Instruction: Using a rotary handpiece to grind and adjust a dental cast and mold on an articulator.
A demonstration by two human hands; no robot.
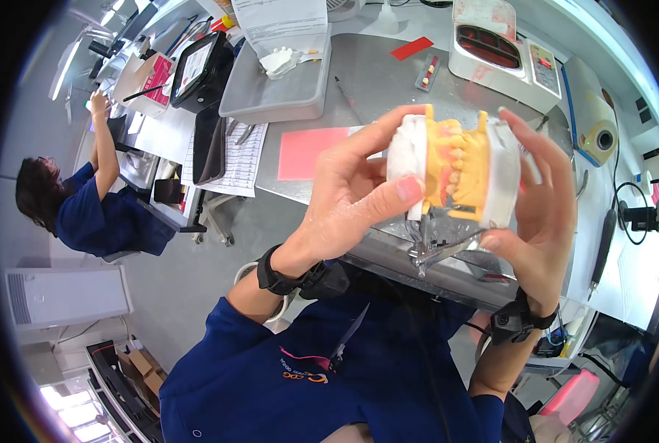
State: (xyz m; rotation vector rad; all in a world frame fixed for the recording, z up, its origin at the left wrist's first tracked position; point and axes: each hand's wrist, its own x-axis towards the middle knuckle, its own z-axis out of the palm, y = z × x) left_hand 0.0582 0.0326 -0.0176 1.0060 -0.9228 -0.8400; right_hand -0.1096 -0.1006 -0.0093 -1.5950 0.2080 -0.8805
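Note:
A dental model (462,159) is held up over the front of the workbench. Yellow jaw casts with teeth and pink gum wax sit between two white plaster bases. A metal articulator (440,255) hangs below, its hinge toward my body. My left hand (344,196) grips the left plaster base, thumb pressed along the near face of the cast. On the other side, my right hand (543,207) curls round the right base, with its thumb low by the articulator's metal arm. Some right fingers are blurred or hidden behind the plaster.
A grey plastic bin (274,100) holds white plaster pieces. Pink wax sheet (311,155), a red strip (412,49) and a small tooth card (427,72) lie on the metal bench top (366,66). A white heater unit (492,63) stands behind. A co-worker (100,196) sits far left.

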